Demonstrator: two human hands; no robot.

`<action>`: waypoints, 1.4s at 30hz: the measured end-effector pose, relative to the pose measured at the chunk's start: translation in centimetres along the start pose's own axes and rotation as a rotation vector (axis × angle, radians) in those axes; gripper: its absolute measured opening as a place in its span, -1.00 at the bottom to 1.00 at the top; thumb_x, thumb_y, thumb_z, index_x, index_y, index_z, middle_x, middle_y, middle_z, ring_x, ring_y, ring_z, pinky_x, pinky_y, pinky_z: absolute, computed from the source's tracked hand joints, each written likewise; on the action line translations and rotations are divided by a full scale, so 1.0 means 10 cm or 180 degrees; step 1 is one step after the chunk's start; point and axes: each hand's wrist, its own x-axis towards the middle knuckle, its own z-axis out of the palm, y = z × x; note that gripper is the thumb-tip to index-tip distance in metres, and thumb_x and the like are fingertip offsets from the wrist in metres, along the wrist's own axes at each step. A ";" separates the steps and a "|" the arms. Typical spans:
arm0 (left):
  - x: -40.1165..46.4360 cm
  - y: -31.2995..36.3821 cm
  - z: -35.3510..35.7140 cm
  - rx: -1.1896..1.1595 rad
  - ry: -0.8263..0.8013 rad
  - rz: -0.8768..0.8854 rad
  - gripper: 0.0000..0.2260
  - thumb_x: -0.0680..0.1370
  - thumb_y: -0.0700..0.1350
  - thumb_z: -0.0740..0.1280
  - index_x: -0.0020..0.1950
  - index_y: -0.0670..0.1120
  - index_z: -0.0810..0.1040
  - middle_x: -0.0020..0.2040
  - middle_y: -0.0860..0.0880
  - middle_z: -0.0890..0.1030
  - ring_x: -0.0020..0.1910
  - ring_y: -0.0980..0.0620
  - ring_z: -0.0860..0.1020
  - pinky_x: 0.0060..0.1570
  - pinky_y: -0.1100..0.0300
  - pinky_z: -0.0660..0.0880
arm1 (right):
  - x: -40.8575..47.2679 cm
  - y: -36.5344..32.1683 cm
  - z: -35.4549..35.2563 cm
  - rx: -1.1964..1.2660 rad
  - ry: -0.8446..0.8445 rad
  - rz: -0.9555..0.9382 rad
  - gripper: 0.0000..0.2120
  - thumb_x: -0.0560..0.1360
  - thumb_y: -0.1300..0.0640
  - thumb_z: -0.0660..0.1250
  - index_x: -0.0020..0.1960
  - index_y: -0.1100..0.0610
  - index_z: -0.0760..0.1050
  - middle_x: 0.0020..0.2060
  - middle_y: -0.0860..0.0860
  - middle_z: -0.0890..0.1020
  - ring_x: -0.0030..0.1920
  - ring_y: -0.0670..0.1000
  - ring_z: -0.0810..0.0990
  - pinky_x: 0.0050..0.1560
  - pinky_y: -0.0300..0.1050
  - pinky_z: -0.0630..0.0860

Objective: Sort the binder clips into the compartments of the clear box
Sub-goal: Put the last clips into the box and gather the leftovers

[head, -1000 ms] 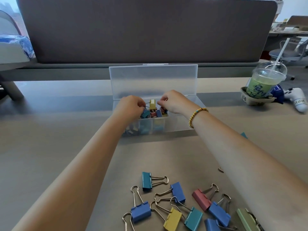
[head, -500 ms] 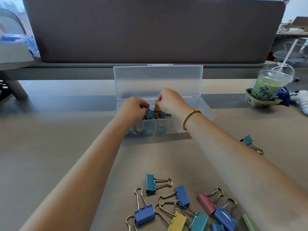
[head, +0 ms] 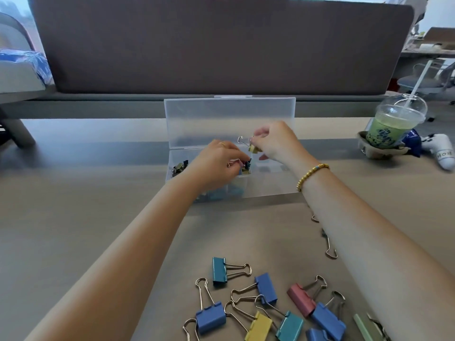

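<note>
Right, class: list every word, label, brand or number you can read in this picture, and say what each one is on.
"HOH", or letters close to it, seen sideways and blurred: on the white game controller.
Dark blue print on the green drink cup: a pattern, with no letters clear enough to read.
Blue package behind the cup: nothing readable.
Clear box and binder clips: no text shows.

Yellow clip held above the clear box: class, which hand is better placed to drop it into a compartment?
Right. The right hand already pinches the yellow clip above the clear box; the left hand is busy among clips inside it.
</note>
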 end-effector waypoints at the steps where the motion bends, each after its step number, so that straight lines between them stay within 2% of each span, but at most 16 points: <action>1: 0.03 0.05 0.01 0.0168 -0.0246 -0.0010 -0.69 0.58 -0.17 0.13 0.22 0.02 0.57 0.28 0.00 0.46 0.30 -0.04 0.29 0.26 0.19 0.20 | -0.03 0.01 -0.05 -0.0046 -0.0135 0.0057 -0.85 0.53 0.14 0.32 0.03 0.19 0.57 -0.04 0.11 0.62 -0.22 -0.01 0.57 -0.28 -0.23 0.56; 3: 0.06 0.08 0.02 0.0300 -0.0486 -0.0159 -0.65 0.57 -0.20 0.09 0.18 0.05 0.59 0.33 0.02 0.41 0.33 0.00 0.23 0.33 0.15 0.15 | -0.09 0.01 -0.16 -0.0315 -0.0415 0.0149 -0.83 0.54 0.10 0.31 0.00 0.17 0.61 -0.09 0.09 0.62 -0.33 -0.04 0.55 -0.33 -0.27 0.50; 8: 0.05 0.05 0.03 0.0035 -0.0409 -0.0408 -0.59 0.55 -0.30 0.07 0.14 0.04 0.62 0.27 0.04 0.46 0.28 0.02 0.25 0.27 0.21 0.17 | -0.14 -0.04 -0.23 -0.0914 -0.0974 0.0065 -0.76 0.55 0.06 0.28 0.12 0.17 0.59 -0.11 0.03 0.56 -0.36 -0.09 0.51 -0.38 -0.31 0.40; 13: 0.04 0.05 0.04 0.0146 -0.0308 -0.0416 -0.60 0.53 -0.30 0.09 0.20 0.00 0.57 0.26 0.00 0.45 0.27 -0.02 0.26 0.29 0.15 0.20 | -0.08 -0.03 -0.11 -0.1171 -0.0994 -0.0022 -0.75 0.55 0.08 0.29 0.08 0.23 0.62 -0.05 0.14 0.65 -0.30 -0.01 0.56 -0.19 -0.21 0.55; 17: 0.05 0.05 0.05 0.0195 -0.0369 -0.0468 -0.62 0.56 -0.28 0.08 0.21 0.01 0.56 0.25 0.00 0.43 0.27 -0.02 0.24 0.30 0.17 0.18 | -0.06 0.00 -0.09 -0.1258 -0.0994 -0.0057 -0.77 0.55 0.09 0.29 0.06 0.21 0.62 -0.07 0.15 0.65 -0.33 -0.01 0.55 -0.29 -0.26 0.49; 20: 0.07 0.06 0.06 0.0163 -0.0364 -0.0502 -0.63 0.56 -0.28 0.09 0.21 0.01 0.57 0.23 0.01 0.43 0.26 -0.02 0.24 0.28 0.19 0.17 | -0.05 0.01 -0.02 -0.1501 -0.0969 -0.0124 -0.80 0.55 0.11 0.29 -0.01 0.20 0.63 -0.16 0.15 0.61 -0.36 0.01 0.49 -0.39 -0.26 0.40; 23: 0.05 0.04 0.08 0.0099 -0.0265 -0.0450 -0.61 0.54 -0.30 0.09 0.18 0.01 0.59 0.21 0.01 0.45 0.24 -0.01 0.25 0.25 0.24 0.16 | -0.04 -0.01 0.05 -0.1754 -0.0944 -0.0211 -0.80 0.55 0.11 0.29 0.05 0.20 0.62 -0.15 0.12 0.59 -0.25 0.04 0.46 -0.26 -0.19 0.39; 26: 0.02 0.02 0.07 -0.0114 -0.0016 -0.0418 -0.58 0.50 -0.35 0.09 0.13 -0.01 0.62 0.17 0.00 0.48 0.22 -0.01 0.26 0.17 0.28 0.16 | -0.06 -0.06 0.04 -0.2076 -0.1206 -0.0249 -0.72 0.51 0.32 0.27 0.19 0.17 0.57 -0.01 0.12 0.61 -0.15 0.06 0.45 -0.17 -0.16 0.38; 28: 0.02 0.02 0.05 -0.0300 0.0071 -0.0462 -0.56 0.48 -0.38 0.08 0.10 -0.02 0.64 0.16 -0.02 0.50 0.22 -0.02 0.27 0.15 0.27 0.18 | -0.08 -0.07 0.04 -0.2205 -0.1349 -0.0299 -0.65 0.48 0.40 0.24 0.21 0.17 0.56 0.05 0.13 0.62 -0.14 0.07 0.47 -0.15 -0.14 0.43; 32: 0.02 0.02 0.03 -0.0340 0.0062 -0.0499 -0.55 0.47 -0.40 0.07 0.10 -0.03 0.64 0.15 -0.04 0.51 0.24 -0.04 0.28 0.14 0.26 0.19 | -0.09 -0.04 0.08 -0.2373 -0.1337 -0.0435 -0.68 0.49 0.37 0.18 0.13 0.17 0.59 -0.15 0.10 0.56 -0.19 0.10 0.46 -0.19 -0.14 0.40; 34: 0.01 0.02 0.04 -0.0333 0.0072 -0.0487 -0.55 0.47 -0.39 0.08 0.10 -0.04 0.63 0.16 -0.04 0.50 0.24 -0.04 0.28 0.14 0.27 0.19 | -0.07 -0.04 0.10 -0.2444 -0.1327 -0.0467 -0.69 0.48 0.38 0.18 0.10 0.18 0.60 -0.18 0.10 0.54 -0.20 0.11 0.45 -0.22 -0.15 0.37; 37: -0.01 0.03 0.04 -0.0415 0.0184 -0.0482 -0.59 0.49 -0.38 0.08 0.09 -0.06 0.63 0.16 -0.04 0.50 0.24 -0.05 0.28 0.15 0.28 0.17 | -0.03 -0.01 0.14 -0.2378 -0.1247 -0.0524 -0.76 0.51 0.33 0.23 0.09 0.18 0.59 -0.12 0.11 0.59 -0.15 0.11 0.52 -0.19 -0.12 0.43; 39: -0.02 0.03 0.03 -0.0439 0.0335 -0.0450 -0.60 0.49 -0.38 0.09 0.07 -0.08 0.64 0.16 -0.05 0.51 0.23 -0.06 0.29 0.13 0.29 0.18 | 0.00 0.02 0.17 -0.2289 -0.1172 -0.0555 -0.81 0.52 0.27 0.29 0.10 0.17 0.58 -0.02 0.12 0.61 -0.05 0.11 0.56 -0.09 -0.10 0.50; 42: -0.07 0.04 0.02 -0.0453 0.0523 -0.0384 -0.62 0.50 -0.38 0.10 0.06 -0.08 0.64 0.15 -0.04 0.52 0.21 -0.03 0.31 0.06 0.32 0.18 | -0.01 0.03 0.11 -0.2093 -0.1218 -0.0527 -0.81 0.52 0.16 0.34 0.12 0.18 0.55 0.05 0.09 0.57 0.04 0.10 0.53 -0.05 -0.12 0.46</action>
